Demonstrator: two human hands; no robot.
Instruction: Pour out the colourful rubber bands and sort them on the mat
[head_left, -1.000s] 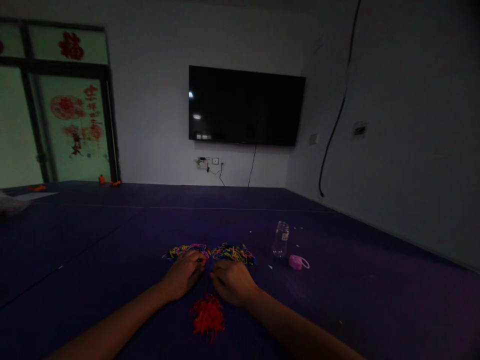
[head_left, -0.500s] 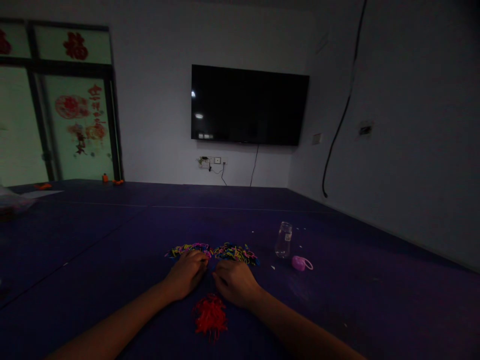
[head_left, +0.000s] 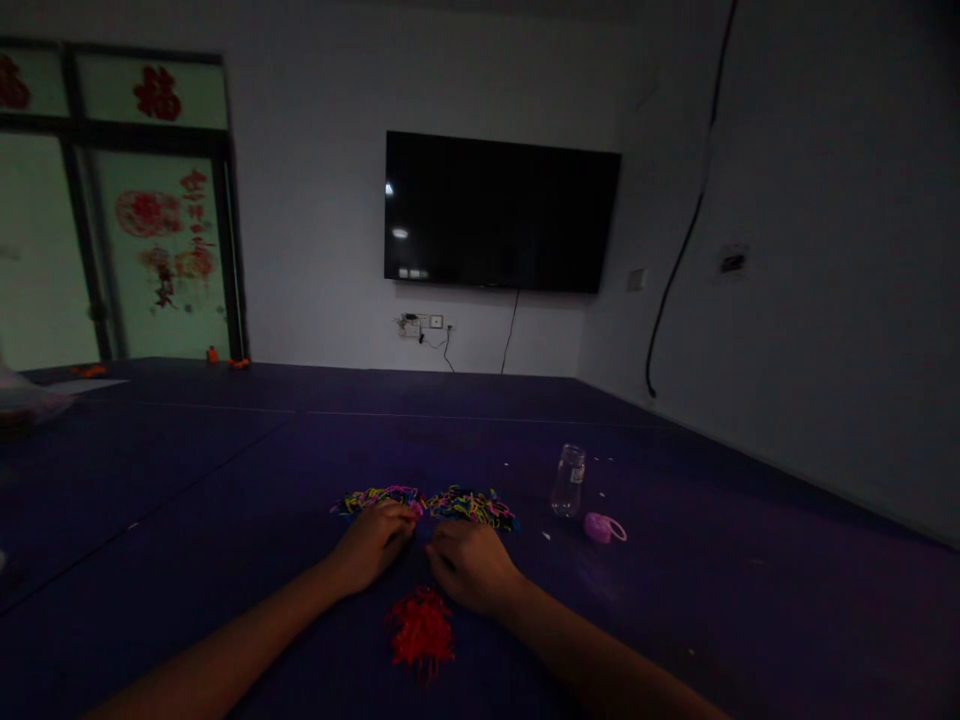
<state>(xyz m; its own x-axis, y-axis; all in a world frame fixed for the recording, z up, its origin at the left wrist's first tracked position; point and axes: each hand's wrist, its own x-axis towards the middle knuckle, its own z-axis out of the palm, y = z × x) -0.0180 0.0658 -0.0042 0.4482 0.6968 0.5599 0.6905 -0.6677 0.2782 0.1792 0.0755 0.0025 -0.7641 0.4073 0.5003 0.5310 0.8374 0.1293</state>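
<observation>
Two low piles of thin, multicoloured bands lie side by side, a left pile (head_left: 367, 498) and a right pile (head_left: 472, 506). My left hand (head_left: 373, 545) rests at the near edge of the left pile, fingers curled together, with a bit of pink at the fingertips. Just in front of the right pile is my right hand (head_left: 472, 565), its fingers bent inward and a speck of red by the tips. What either hand holds is too small and dark to name. Between my forearms, nearer to me, sits a heap of red bands (head_left: 421, 630).
To the right stand a clear bottle (head_left: 568, 485) without its lid and a pink cap (head_left: 598, 528) with a loop. White scraps dot the purple surface (head_left: 675, 600). A plastic bag (head_left: 26, 400) lies far left. A television (head_left: 499, 212) hangs on the wall.
Both hands stay almost in place, with only a slight shift of the fingers. The whole view has moved a few pixels to the right.
</observation>
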